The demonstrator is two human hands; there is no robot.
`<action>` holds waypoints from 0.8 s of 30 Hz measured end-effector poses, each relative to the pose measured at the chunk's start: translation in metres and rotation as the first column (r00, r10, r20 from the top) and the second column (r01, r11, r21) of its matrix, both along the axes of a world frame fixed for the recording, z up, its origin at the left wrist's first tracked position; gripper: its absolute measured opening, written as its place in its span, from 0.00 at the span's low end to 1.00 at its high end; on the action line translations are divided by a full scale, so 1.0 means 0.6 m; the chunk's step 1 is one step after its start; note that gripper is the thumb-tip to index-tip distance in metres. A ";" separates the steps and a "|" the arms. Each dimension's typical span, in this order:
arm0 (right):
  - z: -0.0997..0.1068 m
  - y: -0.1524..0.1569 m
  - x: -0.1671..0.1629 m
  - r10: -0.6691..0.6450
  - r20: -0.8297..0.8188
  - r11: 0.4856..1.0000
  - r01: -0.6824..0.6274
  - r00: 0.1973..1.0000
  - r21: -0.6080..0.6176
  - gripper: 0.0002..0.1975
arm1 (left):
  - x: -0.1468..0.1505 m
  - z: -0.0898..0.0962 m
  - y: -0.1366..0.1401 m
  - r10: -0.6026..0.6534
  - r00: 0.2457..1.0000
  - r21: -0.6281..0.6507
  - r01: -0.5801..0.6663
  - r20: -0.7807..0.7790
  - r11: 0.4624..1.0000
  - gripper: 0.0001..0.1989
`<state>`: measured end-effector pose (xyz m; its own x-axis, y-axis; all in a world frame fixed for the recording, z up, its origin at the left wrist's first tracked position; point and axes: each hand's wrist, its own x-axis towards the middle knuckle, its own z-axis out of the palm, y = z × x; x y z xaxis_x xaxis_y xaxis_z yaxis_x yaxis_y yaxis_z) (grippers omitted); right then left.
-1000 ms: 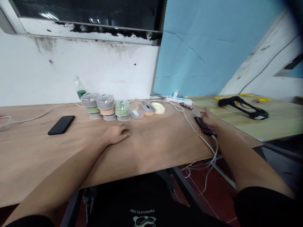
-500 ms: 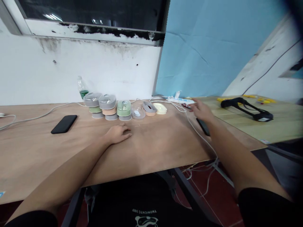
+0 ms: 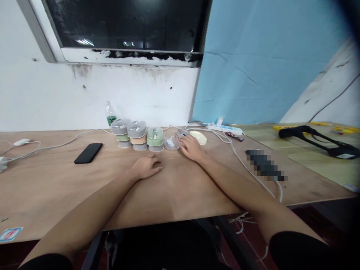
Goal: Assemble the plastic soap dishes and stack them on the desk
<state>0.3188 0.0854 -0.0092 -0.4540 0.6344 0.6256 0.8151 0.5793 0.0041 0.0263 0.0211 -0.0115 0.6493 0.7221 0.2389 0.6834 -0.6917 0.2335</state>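
My left hand [image 3: 147, 167] rests on the wooden table, fingers loosely bent and apart, with nothing in it. Farther right, my right hand [image 3: 191, 147] reaches over the row of small plastic boxes, its fingers stretched out. Its fingertips are at the right edge of a clear plastic lid [image 3: 170, 143]; whether they touch it I cannot tell. The hand hides most of a grey box part [image 3: 182, 132] behind it. A cream-coloured dish [image 3: 200, 137] sits just right of the hand. Stacked boxes with clear tops stand to the left: a green one [image 3: 155, 137] and two grey-topped ones [image 3: 136, 129].
A black phone [image 3: 88, 153] lies on the left, and a bottle [image 3: 110, 113] stands by the wall. At the back right are a white power strip [image 3: 225, 129] and cables. A pixelated dark object [image 3: 264, 165] lies on the right, with a black headband-like frame [image 3: 317, 140] beyond.
My right hand has moved left from near the power strip to the boxes. My left hand stays on the table. The view has shifted, so things appear lower and farther apart.
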 end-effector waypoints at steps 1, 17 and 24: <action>-0.007 -0.001 0.000 -0.010 -0.002 1.000 0.010 1.000 0.003 0.19 | 0.000 0.000 0.001 0.006 1.000 -0.004 -0.006 0.000 1.000 0.21; -0.046 0.072 0.132 -0.560 -0.246 0.828 0.522 0.791 -0.206 0.23 | -0.003 -0.002 0.003 -0.002 1.000 -0.007 0.002 0.002 1.000 0.21; -0.053 0.086 0.165 -0.600 -0.292 0.788 0.487 0.744 -0.377 0.14 | -0.004 -0.002 0.003 0.002 1.000 -0.023 -0.002 -0.003 1.000 0.21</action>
<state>0.4176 0.1367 -0.0408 0.2567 0.8586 0.4437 0.8910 -0.0323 -0.4529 0.0237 0.0230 -0.0125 0.6487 0.7285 0.2202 0.6854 -0.6850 0.2470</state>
